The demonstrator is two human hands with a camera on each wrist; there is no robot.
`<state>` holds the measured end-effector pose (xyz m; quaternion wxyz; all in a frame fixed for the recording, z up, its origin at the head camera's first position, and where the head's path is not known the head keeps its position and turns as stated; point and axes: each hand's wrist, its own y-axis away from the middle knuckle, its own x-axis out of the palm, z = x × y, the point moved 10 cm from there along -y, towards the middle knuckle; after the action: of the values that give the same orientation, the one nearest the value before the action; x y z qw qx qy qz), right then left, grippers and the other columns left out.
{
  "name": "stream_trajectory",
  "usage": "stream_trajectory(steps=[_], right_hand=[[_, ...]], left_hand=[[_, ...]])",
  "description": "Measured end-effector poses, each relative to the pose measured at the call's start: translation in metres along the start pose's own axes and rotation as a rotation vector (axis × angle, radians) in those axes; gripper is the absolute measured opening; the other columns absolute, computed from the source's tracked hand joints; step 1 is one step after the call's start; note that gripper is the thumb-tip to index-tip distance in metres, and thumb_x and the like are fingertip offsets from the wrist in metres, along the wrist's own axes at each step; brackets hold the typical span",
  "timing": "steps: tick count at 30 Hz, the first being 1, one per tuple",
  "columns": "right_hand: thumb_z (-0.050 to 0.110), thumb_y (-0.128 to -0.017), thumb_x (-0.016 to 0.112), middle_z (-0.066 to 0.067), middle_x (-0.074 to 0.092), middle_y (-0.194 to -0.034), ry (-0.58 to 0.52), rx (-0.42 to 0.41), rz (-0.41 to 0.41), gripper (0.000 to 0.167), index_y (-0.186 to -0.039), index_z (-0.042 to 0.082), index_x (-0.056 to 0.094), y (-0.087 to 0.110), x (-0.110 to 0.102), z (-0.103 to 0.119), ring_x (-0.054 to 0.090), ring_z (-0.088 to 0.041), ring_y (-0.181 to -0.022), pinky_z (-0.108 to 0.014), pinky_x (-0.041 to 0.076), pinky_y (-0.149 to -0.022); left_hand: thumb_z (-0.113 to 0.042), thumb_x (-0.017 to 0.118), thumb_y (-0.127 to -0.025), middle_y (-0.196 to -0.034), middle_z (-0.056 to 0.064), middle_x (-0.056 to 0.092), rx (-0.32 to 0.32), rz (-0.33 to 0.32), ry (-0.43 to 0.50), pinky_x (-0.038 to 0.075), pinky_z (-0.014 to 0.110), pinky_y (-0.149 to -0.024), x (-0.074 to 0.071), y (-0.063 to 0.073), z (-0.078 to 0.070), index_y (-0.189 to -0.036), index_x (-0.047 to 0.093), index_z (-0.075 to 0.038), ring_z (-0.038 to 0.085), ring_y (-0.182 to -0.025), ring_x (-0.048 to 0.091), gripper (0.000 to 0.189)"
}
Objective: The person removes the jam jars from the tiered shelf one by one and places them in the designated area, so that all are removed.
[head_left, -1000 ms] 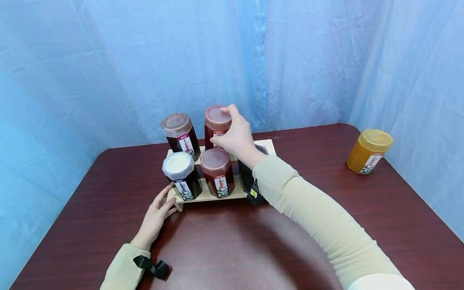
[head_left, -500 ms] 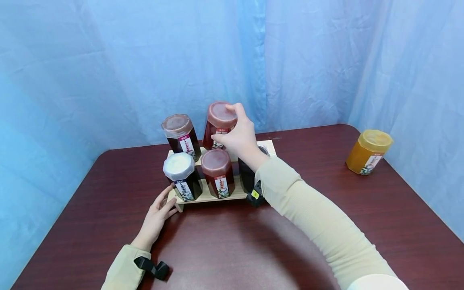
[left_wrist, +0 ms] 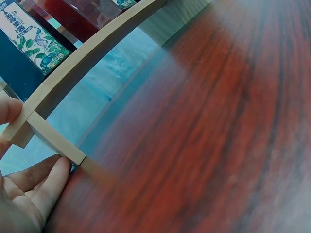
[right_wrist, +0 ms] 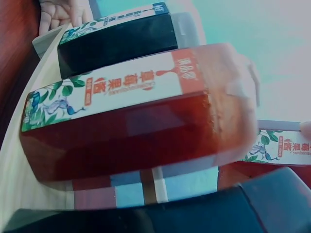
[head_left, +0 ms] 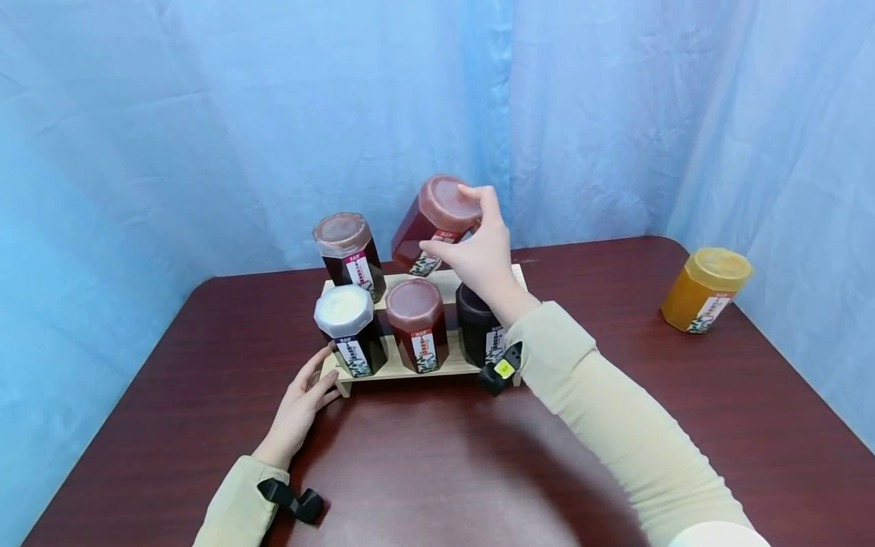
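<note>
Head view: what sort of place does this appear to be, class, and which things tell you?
Probably an indoor spot set up for recording: blue curtains hang behind and to both sides of a dark red table, and a black device is worn at each wrist.

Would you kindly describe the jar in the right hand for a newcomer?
On the reddish table stands a two-step wooden rack. Near its upper step, the right hand holds a tilted red jar, unlike the matching jar standing below.
</note>
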<state>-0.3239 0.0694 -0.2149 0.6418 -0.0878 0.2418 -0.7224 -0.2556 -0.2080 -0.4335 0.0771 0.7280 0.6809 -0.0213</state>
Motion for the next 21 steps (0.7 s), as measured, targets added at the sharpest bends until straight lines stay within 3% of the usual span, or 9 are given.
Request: stream_trajectory(steps=[12,21], right_hand=[[0.000,-0.067,0.083,-0.010,0.050,-0.126,-0.127,0.000,-0.102,0.078,-0.130,0.008,0.038,0.012,-0.042,-0.011,0.058,-0.018,-0.106,-0.021,0.051,-0.078],[0.002,-0.067,0.083,-0.008,0.052,-0.124,-0.082,-0.028,-0.170,0.077,-0.130,0.009,0.039,0.020,-0.066,-0.021,0.057,-0.014,-0.098,-0.020,0.050,-0.076]], left_hand=[[-0.024,0.051,-0.099,-0.156,0.007,0.018,-0.003,-0.005,0.008,0.048,0.017,-0.085,0.001,0.000,0.001,-0.149,0.026,-0.016,0.021,-0.133,0.033,0.057],[-0.023,0.050,-0.099,-0.156,0.008,0.019,-0.002,-0.016,-0.004,0.048,0.017,-0.085,-0.001,0.001,0.002,-0.149,0.026,-0.015,0.021,-0.132,0.033,0.057]])
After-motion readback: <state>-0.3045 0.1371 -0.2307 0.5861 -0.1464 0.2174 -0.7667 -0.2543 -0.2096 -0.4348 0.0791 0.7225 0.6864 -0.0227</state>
